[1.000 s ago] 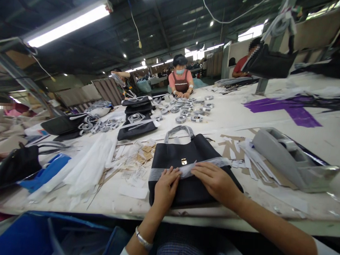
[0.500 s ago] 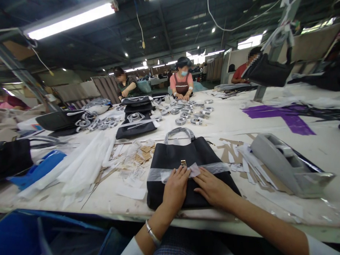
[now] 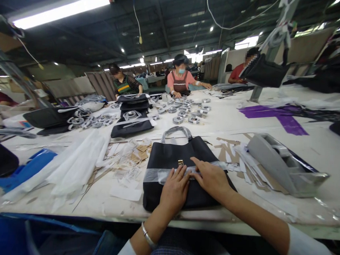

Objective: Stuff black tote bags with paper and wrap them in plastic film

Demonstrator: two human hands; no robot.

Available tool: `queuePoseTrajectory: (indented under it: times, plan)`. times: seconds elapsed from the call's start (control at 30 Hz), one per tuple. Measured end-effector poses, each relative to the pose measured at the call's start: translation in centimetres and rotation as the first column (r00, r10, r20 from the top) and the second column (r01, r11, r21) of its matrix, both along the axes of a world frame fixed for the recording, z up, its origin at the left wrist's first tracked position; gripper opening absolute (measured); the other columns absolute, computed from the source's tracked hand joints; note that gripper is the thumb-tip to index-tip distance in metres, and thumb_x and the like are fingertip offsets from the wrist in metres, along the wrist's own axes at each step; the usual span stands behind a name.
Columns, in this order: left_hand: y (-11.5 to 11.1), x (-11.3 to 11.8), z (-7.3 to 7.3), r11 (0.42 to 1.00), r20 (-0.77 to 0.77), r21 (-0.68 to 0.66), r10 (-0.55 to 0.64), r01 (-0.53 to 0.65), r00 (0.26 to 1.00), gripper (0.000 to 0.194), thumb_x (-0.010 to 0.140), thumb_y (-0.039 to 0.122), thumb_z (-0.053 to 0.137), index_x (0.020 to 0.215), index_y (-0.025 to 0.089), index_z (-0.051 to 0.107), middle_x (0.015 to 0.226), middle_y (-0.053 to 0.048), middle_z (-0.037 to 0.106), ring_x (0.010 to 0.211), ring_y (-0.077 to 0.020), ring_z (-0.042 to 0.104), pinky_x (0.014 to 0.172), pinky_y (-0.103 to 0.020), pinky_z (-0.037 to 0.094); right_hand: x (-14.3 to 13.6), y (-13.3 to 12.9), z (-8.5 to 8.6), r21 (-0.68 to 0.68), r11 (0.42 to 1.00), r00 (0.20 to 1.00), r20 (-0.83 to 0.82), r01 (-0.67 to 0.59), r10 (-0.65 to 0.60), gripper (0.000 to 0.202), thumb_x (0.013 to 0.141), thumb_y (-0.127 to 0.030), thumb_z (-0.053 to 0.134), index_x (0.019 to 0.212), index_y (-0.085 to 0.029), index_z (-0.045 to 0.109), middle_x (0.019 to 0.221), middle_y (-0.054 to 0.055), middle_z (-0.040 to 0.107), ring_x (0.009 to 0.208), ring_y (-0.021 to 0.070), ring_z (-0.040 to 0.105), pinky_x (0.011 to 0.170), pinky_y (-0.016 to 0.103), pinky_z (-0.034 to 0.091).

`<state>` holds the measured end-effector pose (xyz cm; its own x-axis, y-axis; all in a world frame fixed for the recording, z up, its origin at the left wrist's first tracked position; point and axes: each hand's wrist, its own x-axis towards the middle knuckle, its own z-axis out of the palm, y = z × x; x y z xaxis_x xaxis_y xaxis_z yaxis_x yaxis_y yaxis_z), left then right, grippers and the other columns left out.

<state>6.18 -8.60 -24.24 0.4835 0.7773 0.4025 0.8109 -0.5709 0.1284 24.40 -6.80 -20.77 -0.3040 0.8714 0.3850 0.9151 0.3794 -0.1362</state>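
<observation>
A black handbag [image 3: 169, 153] lies flat on the white table near its front edge, its wrapped handles [image 3: 177, 132] pointing away from me. A translucent strip [image 3: 152, 175] crosses the bag below its gold clasp [image 3: 180, 163]. My left hand [image 3: 175, 188] rests on the strip and the bag's front, fingers spread and pointing forward. Just right of it, my right hand [image 3: 211, 179] lies over the strip with its index finger stretched toward the clasp. The part of the strip under my hands is hidden.
A grey tape dispenser [image 3: 275, 166] and card strips [image 3: 265, 171] lie to the right. White wrapping sheets [image 3: 72, 164] and a blue dispenser [image 3: 30, 170] lie left. Stacked black bags [image 3: 133, 127] and coiled straps [image 3: 184, 111] sit farther back. Several people work beyond, one in a brown apron [image 3: 181, 84].
My right hand has lifted its fingers and shifted; the pale piece between my hands no longer shows. My view has turned slightly right. The aproned person has stretched an arm out sideways.
</observation>
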Motion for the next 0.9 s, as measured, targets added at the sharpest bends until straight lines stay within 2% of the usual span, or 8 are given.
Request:
queuePoseTrajectory:
  times: [0.13, 0.27, 0.37, 0.5, 0.57, 0.67, 0.77, 0.9]
  plan:
    - [0.0, 0.0, -0.1, 1.0, -0.016, 0.005, 0.01, -0.01, 1.0, 0.042, 0.1, 0.021, 0.044, 0.141, 0.021, 0.049, 0.15, -0.009, 0.046, 0.139, -0.0256, 0.042, 0.113, -0.052, 0.039, 0.2, 0.4, 0.8, -0.03, 0.998, 0.997, 0.067, -0.046, 0.048, 0.032, 0.094, -0.022, 0.057, 0.126, -0.02, 0.061, 0.099, 0.007, 0.072, 0.087, 0.0246, 0.068, 0.073, 0.036, 0.053]
    - [0.1, 0.2, -0.2, 0.999, -0.049, 0.025, 0.029, -0.028, 0.998, 0.044, 0.1, 0.024, 0.043, 0.144, 0.022, 0.046, 0.152, -0.008, 0.044, 0.14, -0.0259, 0.041, 0.113, -0.051, 0.039, 3.5, -0.5, 2.4, 0.064, 0.991, 0.993, -0.015, -0.12, 0.121, 0.025, 0.097, -0.02, 0.049, 0.116, -0.02, 0.066, 0.102, 0.006, 0.072, 0.095, 0.0226, 0.066, 0.087, 0.035, 0.052]
    - [0.2, 0.2, -0.5, 0.998, -0.079, 0.051, 0.032, -0.028, 0.996, 0.045, 0.099, 0.024, 0.044, 0.144, 0.022, 0.045, 0.152, -0.008, 0.042, 0.141, -0.0262, 0.04, 0.113, -0.05, 0.039, 9.1, -1.8, 3.6, 0.148, 0.987, 0.994, -0.082, -0.055, 0.067, 0.028, 0.099, -0.027, 0.047, 0.121, -0.021, 0.063, 0.116, 0.007, 0.069, 0.109, 0.0225, 0.064, 0.098, 0.036, 0.048]
    - [0.5, 0.0, -1.1, 0.996, -0.104, 0.088, 0.016, -0.007, 0.995, 0.046, 0.099, 0.022, 0.043, 0.145, 0.02, 0.045, 0.153, -0.01, 0.041, 0.141, -0.0282, 0.04, 0.111, -0.051, 0.04, 19.4, -3.1, 4.8, 0.24, 0.934, 0.964, -0.09, 0.266, -0.252, 0.037, 0.094, -0.037, 0.048, 0.121, -0.016, 0.063, 0.132, 0.014, 0.06, 0.132, 0.0303, 0.047, 0.112, 0.046, 0.036]
    - [0.6, -0.1, -1.3, 0.995, -0.097, 0.098, 0.005, 0.004, 0.995, 0.047, 0.098, 0.023, 0.043, 0.145, 0.019, 0.046, 0.152, -0.01, 0.042, 0.14, -0.0287, 0.041, 0.111, -0.051, 0.041, 23.8, -3.2, 5.2, 0.132, 0.882, 0.888, -0.16, 0.452, -0.431, 0.035, 0.085, -0.039, 0.055, 0.107, -0.014, 0.068, 0.136, 0.018, 0.057, 0.139, 0.0348, 0.037, 0.117, 0.049, 0.027]
    - [0.7, -0.1, -1.4, 0.994, -0.09, 0.107, -0.002, 0.011, 0.996, 0.047, 0.098, 0.024, 0.043, 0.145, 0.019, 0.046, 0.152, -0.01, 0.042, 0.14, -0.0288, 0.041, 0.111, -0.051, 0.041, 27.4, -2.6, 5.3, -0.244, 0.756, 0.685, -0.323, 0.607, -0.654, 0.025, 0.075, -0.041, 0.064, 0.082, -0.018, 0.071, 0.134, 0.016, 0.058, 0.138, 0.0387, 0.037, 0.118, 0.049, 0.023]
    - [0.8, -0.2, -1.5, 0.993, -0.098, 0.117, -0.002, 0.013, 0.995, 0.047, 0.099, 0.025, 0.043, 0.145, 0.019, 0.046, 0.152, -0.011, 0.041, 0.14, -0.0287, 0.042, 0.11, -0.051, 0.041, 27.9, -1.6, 4.8, -0.441, 0.675, 0.546, -0.397, 0.592, -0.738, 0.031, 0.073, -0.05, 0.066, 0.073, -0.019, 0.073, 0.136, 0.015, 0.058, 0.128, 0.0414, 0.049, 0.109, 0.051, 0.034]
    - [0.8, -0.1, -1.6, 0.992, -0.108, 0.122, 0.002, 0.011, 0.994, 0.046, 0.099, 0.025, 0.042, 0.144, 0.02, 0.047, 0.153, -0.01, 0.041, 0.139, -0.0283, 0.042, 0.11, -0.051, 0.041, 26.9, -0.4, 4.1, -0.521, 0.681, 0.447, -0.516, 0.514, -0.731, 0.034, 0.067, -0.051, 0.071, 0.08, -0.019, 0.075, 0.136, 0.013, 0.06, 0.117, 0.036, 0.058, 0.092, 0.045, 0.049]
